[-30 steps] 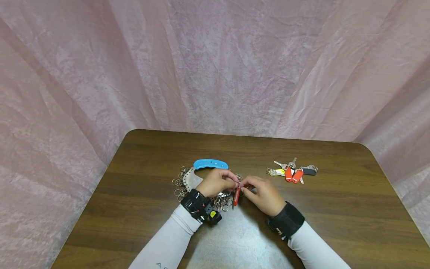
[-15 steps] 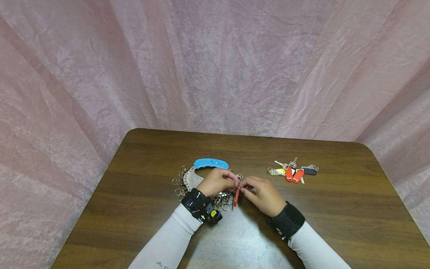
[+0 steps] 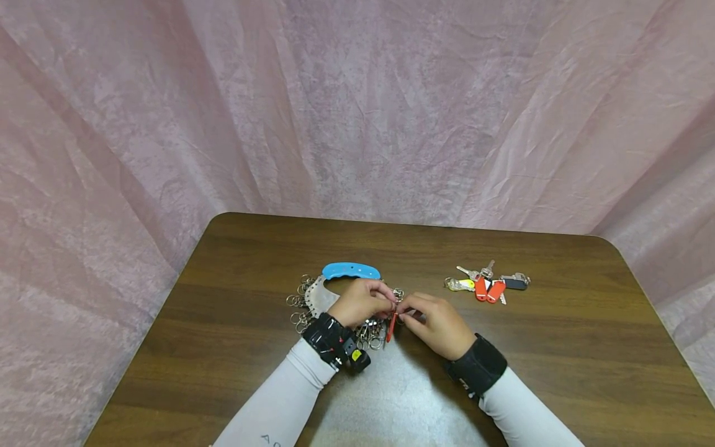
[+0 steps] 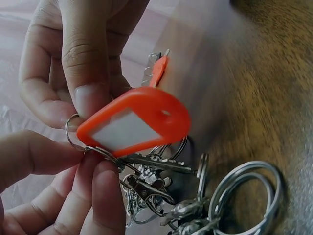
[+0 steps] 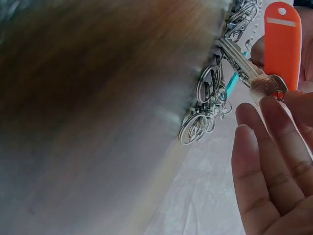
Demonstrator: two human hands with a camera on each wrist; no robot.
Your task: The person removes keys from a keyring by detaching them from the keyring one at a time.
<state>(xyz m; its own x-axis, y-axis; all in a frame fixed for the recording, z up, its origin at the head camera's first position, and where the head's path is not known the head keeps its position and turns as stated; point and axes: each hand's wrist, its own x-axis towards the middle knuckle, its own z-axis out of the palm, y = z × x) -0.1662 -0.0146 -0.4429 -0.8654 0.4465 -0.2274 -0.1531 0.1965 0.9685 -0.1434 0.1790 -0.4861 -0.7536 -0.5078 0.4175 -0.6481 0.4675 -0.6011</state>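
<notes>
A silver plate point(image 3: 318, 298) with a blue handle point(image 3: 350, 270) and many metal clips and rings around its edge lies on the table, partly behind my left hand point(image 3: 357, 304). My left thumb and fingers pinch metal ring hardware at the plate's right side. Facing it, my right hand point(image 3: 436, 326) pinches a thin ring point(image 4: 71, 133) between thumb and finger. Right at these fingertips hangs a red key tag point(image 4: 171, 122) with a white label. A silver key point(image 5: 239, 61) shows beside the tag in the right wrist view. Fingertips partly hide where the rings meet.
To the right on the brown table point(image 3: 558, 347) lies a group of keys point(image 3: 473, 274) with red tags point(image 3: 494, 292), a yellow-marked piece point(image 3: 460, 285) and a black one point(image 3: 514, 283). Loose rings point(image 4: 249, 196) hang from the plate's clips. A pink curtain point(image 3: 357, 124) stands behind the table.
The red key tag's lower end has swung slightly to the left. Both hands stay in nearly the same place, fingertips still together at the rings.
</notes>
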